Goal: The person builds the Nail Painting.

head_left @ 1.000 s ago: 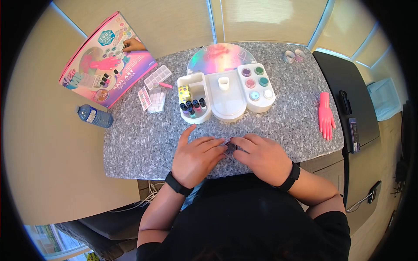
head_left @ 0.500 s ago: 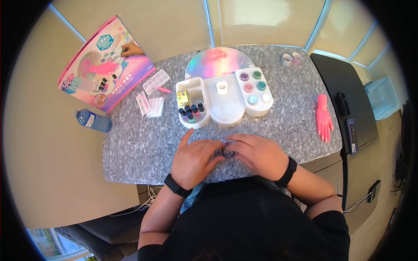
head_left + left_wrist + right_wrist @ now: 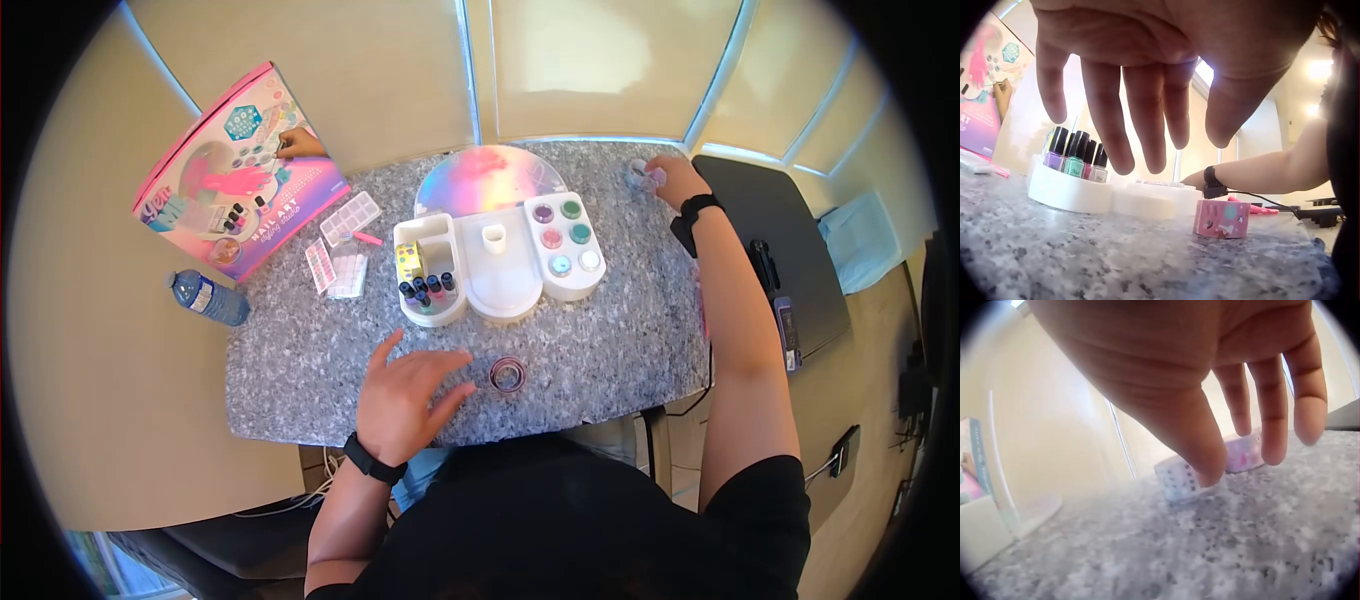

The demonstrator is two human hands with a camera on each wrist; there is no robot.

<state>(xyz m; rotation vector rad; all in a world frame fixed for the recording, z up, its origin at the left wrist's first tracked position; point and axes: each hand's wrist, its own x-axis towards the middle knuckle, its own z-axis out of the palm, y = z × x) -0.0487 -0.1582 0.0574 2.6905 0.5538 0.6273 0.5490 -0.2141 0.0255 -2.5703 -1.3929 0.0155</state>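
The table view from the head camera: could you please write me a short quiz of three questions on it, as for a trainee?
1. True or false: the polish bottles stand in the white tray.

2. Which of these lies nearest to the left hand?
a) the water bottle
b) the pink roll
c) the cardboard box

3. Fill in the number: the right hand is at ____ patterned rolls near the far edge of the table.

Key: 1. true; 2. b; 3. two
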